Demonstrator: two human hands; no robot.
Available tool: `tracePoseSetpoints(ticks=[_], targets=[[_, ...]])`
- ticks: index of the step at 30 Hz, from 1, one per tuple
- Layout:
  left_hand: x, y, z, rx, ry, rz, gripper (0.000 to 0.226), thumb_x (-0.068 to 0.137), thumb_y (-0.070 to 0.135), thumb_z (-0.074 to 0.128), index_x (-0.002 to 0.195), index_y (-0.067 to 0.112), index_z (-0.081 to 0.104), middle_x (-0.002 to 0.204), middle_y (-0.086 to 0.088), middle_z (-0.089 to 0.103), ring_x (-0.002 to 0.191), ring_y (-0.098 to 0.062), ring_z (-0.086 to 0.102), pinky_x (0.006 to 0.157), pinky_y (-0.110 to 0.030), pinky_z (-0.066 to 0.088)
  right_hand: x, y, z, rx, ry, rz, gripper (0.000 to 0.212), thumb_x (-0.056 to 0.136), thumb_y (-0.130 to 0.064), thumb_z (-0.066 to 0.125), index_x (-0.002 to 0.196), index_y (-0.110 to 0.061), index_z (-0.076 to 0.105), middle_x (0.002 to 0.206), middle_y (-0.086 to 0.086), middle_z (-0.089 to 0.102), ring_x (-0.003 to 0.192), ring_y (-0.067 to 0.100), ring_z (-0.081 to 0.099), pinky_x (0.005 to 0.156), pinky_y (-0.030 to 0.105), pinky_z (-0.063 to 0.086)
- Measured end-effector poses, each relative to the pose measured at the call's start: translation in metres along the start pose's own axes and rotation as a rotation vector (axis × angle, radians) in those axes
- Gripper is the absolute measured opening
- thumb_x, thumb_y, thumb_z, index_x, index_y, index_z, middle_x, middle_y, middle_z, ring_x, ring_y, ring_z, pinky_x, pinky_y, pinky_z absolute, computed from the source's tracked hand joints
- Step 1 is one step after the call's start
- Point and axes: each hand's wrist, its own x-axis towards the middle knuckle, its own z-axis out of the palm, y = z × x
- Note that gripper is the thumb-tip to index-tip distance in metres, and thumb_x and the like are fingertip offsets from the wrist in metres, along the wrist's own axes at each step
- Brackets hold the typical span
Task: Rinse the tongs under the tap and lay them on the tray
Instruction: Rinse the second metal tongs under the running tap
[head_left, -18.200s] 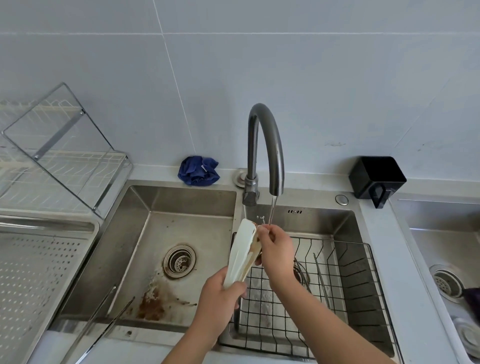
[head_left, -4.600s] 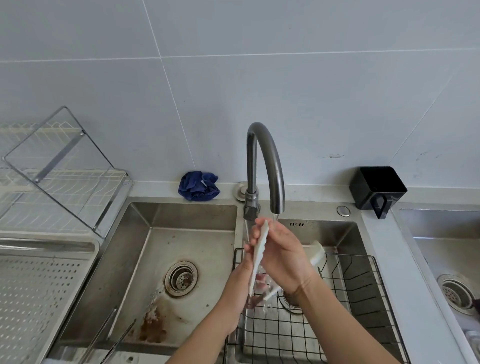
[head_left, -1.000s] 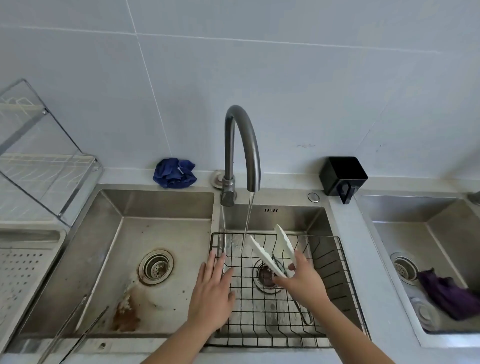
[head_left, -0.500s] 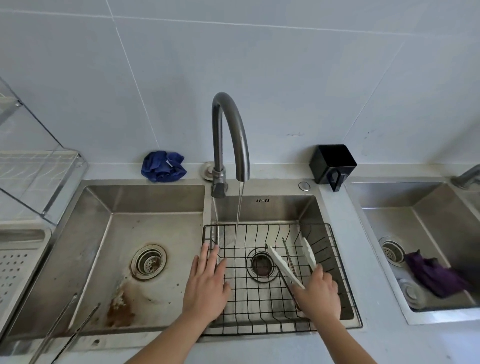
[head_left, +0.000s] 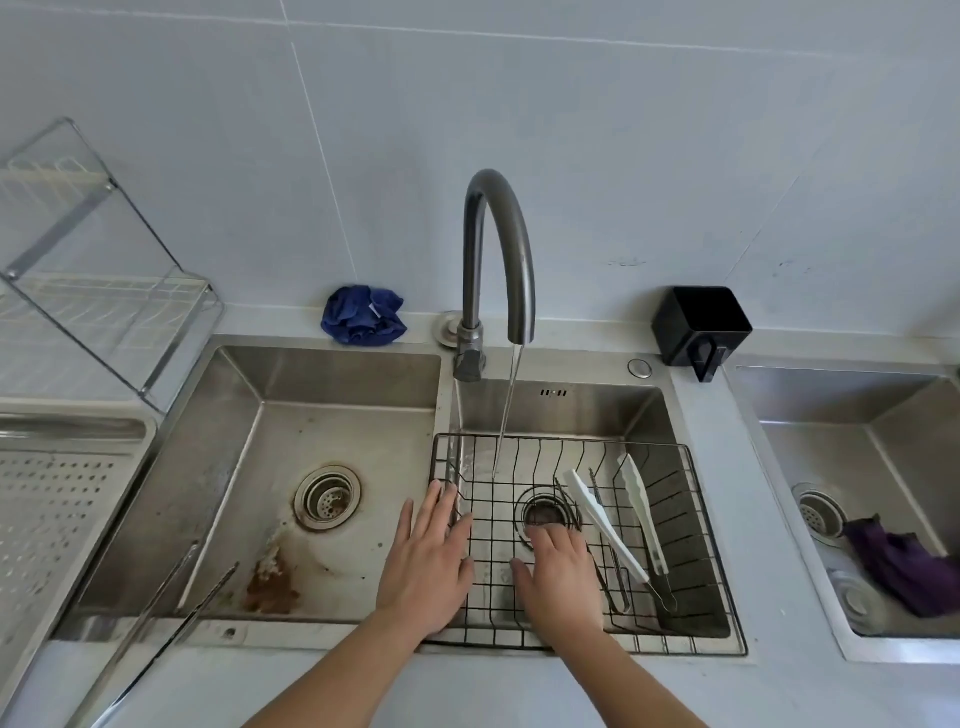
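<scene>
The white-tipped tongs (head_left: 621, 525) lie spread open in the black wire basket tray (head_left: 696, 551) inside the right basin, at its right side. A thin metal pair of tongs lies between their arms. My right hand (head_left: 558, 577) rests flat in the basket just left of the tongs, fingers apart, holding nothing. My left hand (head_left: 428, 561) lies flat over the basket's left rim, also holding nothing. The dark curved tap (head_left: 498, 249) runs a thin stream into the basket's back left.
A left basin (head_left: 291, 447) has a drain and a rust stain. Long metal tongs (head_left: 171, 618) lean on its front-left edge. A perforated tray (head_left: 57, 514) and wire rack stand far left. Blue cloth (head_left: 363, 314), black holder (head_left: 701, 327) and a third sink with purple cloth (head_left: 904, 566) surround.
My right hand has let go of the white tongs, which now lie in the basket, and has moved left of them. My left hand stays on the rim.
</scene>
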Motion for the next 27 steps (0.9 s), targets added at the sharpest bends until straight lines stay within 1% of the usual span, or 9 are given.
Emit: tracePoseSetpoints(ticks=[3, 5, 9, 12, 15, 18, 20, 22, 27], targets=[[-0.002, 0.001, -0.004, -0.006, -0.012, -0.005, 0.058, 0.093, 0.041, 0.043, 0.148, 0.025, 0.044, 0.168, -0.01, 0.015, 0.156, -0.027, -0.001, 0.125, -0.053, 0.007, 0.002, -0.002, 0.006, -0.045, -0.055, -0.019, 0.049, 0.101, -0.046, 0.047, 0.144, -0.023, 0.048, 0.14, -0.005, 0.051, 0.13, 0.021, 0.042, 0.109, 0.032, 0.036], [-0.005, -0.001, -0.012, -0.049, 0.012, -0.024, 0.056, 0.095, 0.041, 0.044, 0.149, 0.025, 0.043, 0.167, -0.008, 0.019, 0.156, -0.027, 0.004, 0.126, -0.051, 0.006, 0.003, 0.002, 0.007, -0.053, -0.067, 0.0, 0.048, 0.1, -0.045, 0.049, 0.142, -0.022, 0.049, 0.139, -0.004, 0.053, 0.129, 0.022, 0.043, 0.108, 0.033, 0.037], [-0.026, -0.022, -0.04, -0.138, 0.089, -0.153, 0.052, 0.095, 0.036, 0.052, 0.145, 0.023, 0.048, 0.157, -0.01, 0.041, 0.15, -0.032, 0.027, 0.124, -0.05, 0.019, 0.004, 0.008, 0.011, -0.054, -0.093, 0.033, 0.048, 0.098, -0.045, 0.051, 0.142, -0.023, 0.05, 0.139, -0.003, 0.053, 0.129, 0.022, 0.042, 0.109, 0.034, 0.038], [-0.056, -0.057, -0.06, -0.165, 0.112, -0.328, 0.053, 0.09, 0.029, 0.063, 0.141, 0.019, 0.053, 0.15, -0.013, 0.048, 0.145, -0.034, 0.034, 0.119, -0.05, 0.031, 0.006, 0.006, 0.014, -0.068, -0.126, 0.019, 0.048, 0.097, -0.046, 0.052, 0.139, -0.023, 0.05, 0.137, -0.003, 0.054, 0.128, 0.023, 0.043, 0.106, 0.035, 0.04], [-0.088, -0.095, -0.075, -0.116, 0.175, -0.448, 0.056, 0.076, 0.017, 0.078, 0.13, 0.011, 0.061, 0.133, -0.018, 0.056, 0.13, -0.038, 0.047, 0.106, -0.052, 0.045, 0.008, 0.007, 0.017, -0.072, -0.155, 0.011, 0.05, 0.097, -0.045, 0.053, 0.141, -0.022, 0.049, 0.138, -0.001, 0.054, 0.129, 0.024, 0.044, 0.104, 0.036, 0.041], [-0.116, -0.13, -0.079, -0.016, 0.231, -0.565, 0.057, 0.069, 0.014, 0.085, 0.12, 0.003, 0.063, 0.12, -0.024, 0.059, 0.118, -0.045, 0.05, 0.093, -0.058, 0.05, 0.009, 0.008, 0.02, -0.068, -0.166, 0.003, 0.051, 0.096, -0.045, 0.054, 0.141, -0.022, 0.049, 0.138, 0.0, 0.053, 0.128, 0.025, 0.043, 0.104, 0.037, 0.042], [-0.128, -0.145, -0.076, 0.004, 0.221, -0.652, 0.061, 0.067, 0.017, 0.088, 0.121, 0.001, 0.063, 0.117, -0.028, 0.06, 0.115, -0.048, 0.05, 0.086, -0.06, 0.05, 0.008, 0.007, 0.02, -0.071, -0.159, -0.005, 0.049, 0.096, -0.043, 0.054, 0.14, -0.022, 0.05, 0.135, 0.001, 0.054, 0.125, 0.024, 0.044, 0.102, 0.036, 0.043], [-0.135, -0.152, -0.07, 0.007, 0.162, -0.729, 0.07, 0.067, 0.027, 0.09, 0.125, 0.002, 0.062, 0.117, -0.029, 0.059, 0.112, -0.049, 0.05, 0.083, -0.061, 0.049, 0.009, 0.007, 0.02, -0.079, -0.159, -0.015, 0.047, 0.096, -0.042, 0.054, 0.139, -0.021, 0.051, 0.133, 0.001, 0.054, 0.123, 0.024, 0.045, 0.101, 0.036, 0.043], [-0.138, -0.158, -0.062, -0.022, 0.011, -0.928, 0.089, 0.069, 0.045, 0.087, 0.133, -0.006, 0.052, 0.12, -0.035, 0.057, 0.113, -0.052, 0.05, 0.089, -0.059, 0.046, 0.009, 0.008, 0.02, -0.062, -0.171, -0.011, 0.047, 0.097, -0.041, 0.053, 0.139, -0.022, 0.05, 0.132, 0.001, 0.054, 0.122, 0.024, 0.045, 0.1, 0.034, 0.043]])
